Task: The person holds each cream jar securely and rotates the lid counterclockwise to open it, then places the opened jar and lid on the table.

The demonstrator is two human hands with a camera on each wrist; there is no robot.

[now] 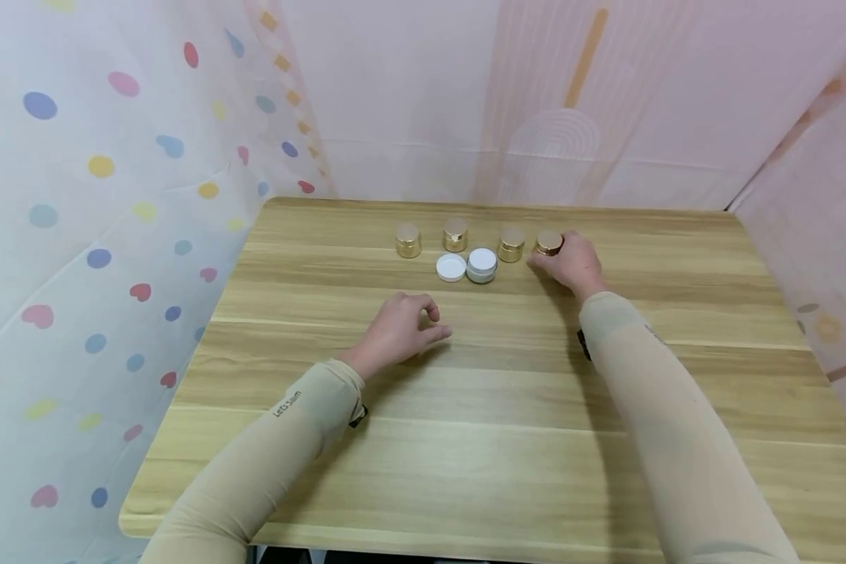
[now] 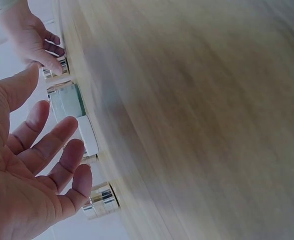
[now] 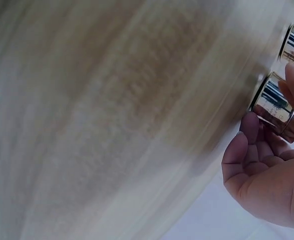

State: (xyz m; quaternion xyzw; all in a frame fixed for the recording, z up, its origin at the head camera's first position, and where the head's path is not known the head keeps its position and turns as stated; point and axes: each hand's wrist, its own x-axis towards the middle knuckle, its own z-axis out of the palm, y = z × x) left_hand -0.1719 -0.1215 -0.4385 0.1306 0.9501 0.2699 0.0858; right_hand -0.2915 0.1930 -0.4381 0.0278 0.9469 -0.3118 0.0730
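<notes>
At the right end of a row of small gold jars, my right hand (image 1: 571, 262) grips the outermost gold jar (image 1: 548, 242), thumb on one side and fingers round the other. In the right wrist view that gold jar (image 3: 273, 106) stands on the wood between thumb and fingers. My left hand (image 1: 402, 329) is held over the middle of the table, fingers loosely bent and nothing in them. Ahead of it are a pale jar (image 1: 482, 266) with a white top and, touching its left side, a round white lid (image 1: 451, 268).
More gold jars stand along the back: one at the left (image 1: 408, 241), one behind the white lid (image 1: 455, 235), and one beside the held jar (image 1: 511, 246). The wooden table (image 1: 465, 470) reaches patterned cloth curtains (image 1: 409, 94) at its back and sides.
</notes>
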